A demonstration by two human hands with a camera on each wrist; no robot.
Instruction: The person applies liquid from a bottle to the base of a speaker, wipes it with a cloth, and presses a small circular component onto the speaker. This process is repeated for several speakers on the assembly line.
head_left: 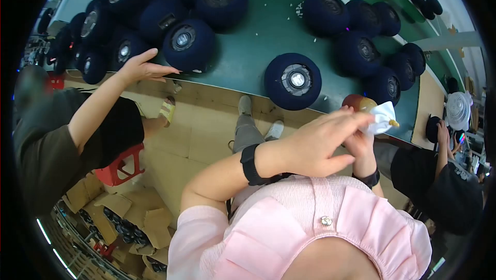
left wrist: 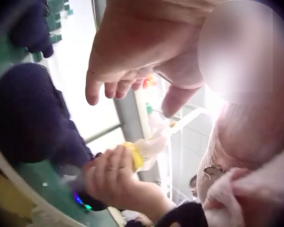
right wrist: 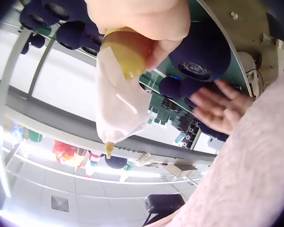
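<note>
My right hand [head_left: 360, 144] grips a squeeze bottle [right wrist: 132, 54] of yellow-brown fluid. A white cloth or paper [right wrist: 120, 101] wraps the bottle's neck, and a yellowish nozzle tip [right wrist: 109, 150] sticks out of it, pointing down in the right wrist view. With fingers spread, my left hand [head_left: 320, 138] overlaps the right hand in the head view; it shows bare in the left wrist view, nothing in it. Nearest to both on the green table [head_left: 248, 55] is a round, dark blue, fabric-covered unit [head_left: 281, 94], its silvery centre facing up.
More dark blue units crowd the table's left [head_left: 220, 14] and right [head_left: 356, 63]. A neighbouring person's hand [head_left: 142, 68] is beside a unit at left. Another person [head_left: 429, 182] works at right, near a white fan [head_left: 459, 110]. A red stool [head_left: 119, 169] and cardboard boxes [head_left: 155, 226] stand on the floor.
</note>
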